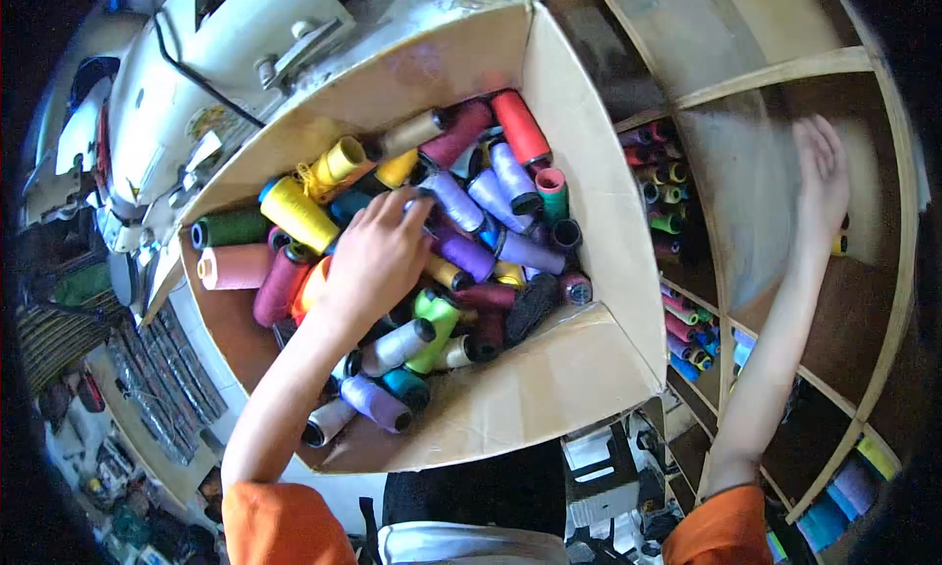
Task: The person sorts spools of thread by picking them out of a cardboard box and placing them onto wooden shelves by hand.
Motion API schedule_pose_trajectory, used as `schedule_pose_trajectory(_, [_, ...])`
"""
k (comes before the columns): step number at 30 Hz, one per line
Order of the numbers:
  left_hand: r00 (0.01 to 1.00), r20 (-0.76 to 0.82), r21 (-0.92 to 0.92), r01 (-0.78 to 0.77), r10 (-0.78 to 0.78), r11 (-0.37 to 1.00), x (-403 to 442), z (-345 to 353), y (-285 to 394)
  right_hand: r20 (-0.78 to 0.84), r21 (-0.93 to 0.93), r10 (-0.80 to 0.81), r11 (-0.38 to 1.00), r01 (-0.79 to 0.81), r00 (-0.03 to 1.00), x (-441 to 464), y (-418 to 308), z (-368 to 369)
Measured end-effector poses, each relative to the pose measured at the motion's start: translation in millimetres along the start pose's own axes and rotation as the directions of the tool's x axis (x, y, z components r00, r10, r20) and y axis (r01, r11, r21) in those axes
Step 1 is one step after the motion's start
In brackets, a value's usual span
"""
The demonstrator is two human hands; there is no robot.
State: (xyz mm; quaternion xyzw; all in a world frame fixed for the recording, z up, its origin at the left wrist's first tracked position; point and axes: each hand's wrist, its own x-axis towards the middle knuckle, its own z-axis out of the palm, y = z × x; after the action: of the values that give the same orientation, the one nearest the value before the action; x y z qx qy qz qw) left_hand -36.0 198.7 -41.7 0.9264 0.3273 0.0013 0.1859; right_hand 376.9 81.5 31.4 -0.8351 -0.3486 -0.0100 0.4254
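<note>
My left hand (pixel 378 246) is inside a cardboard box (pixel 579 354) heaped with thread spools. Its fingers curl down at the dark end of a lavender spool (pixel 453 200), with the fingertips partly hidden. A deep purple spool (pixel 461 251) lies just beside them, and a yellow spool (pixel 299 215) is left of the hand. Off to the right, my right hand (pixel 822 168) is raised at a wooden shelf (pixel 775 92). Its fingers are stretched out, slightly blurred, and nothing shows in them.
Shelf compartments at the right hold stacked spools (pixel 687 330), with more spools (pixel 839 501) at the lower right. A white sewing machine (pixel 226 50) stands behind the box at the upper left. Cluttered items (pixel 118 467) fill the lower left.
</note>
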Motion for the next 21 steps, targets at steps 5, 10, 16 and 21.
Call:
schedule_pose_trajectory(5, [0.992,0.108,0.321,0.02,-0.058,0.947,32,51,-25,0.229,0.282,-0.13,0.957,0.062,0.965,-74,-89,25])
schedule_pose_trajectory(10, [0.989,0.148,0.496,-0.083,0.01,0.865,35,77,-48,0.306,0.367,-0.099,0.93,-0.022,0.947,-99,-92,24])
schedule_pose_trajectory(16, [0.999,-0.023,-0.013,-0.032,0.031,0.999,10,-6,-7,0.557,0.347,-0.075,0.926,-0.15,0.827,-121,-98,15])
schedule_pose_trajectory(21, [0.99,-0.036,-0.197,-0.138,0.133,0.971,-1,-52,52,0.709,0.273,-0.288,0.954,0.126,0.643,-130,-114,23])
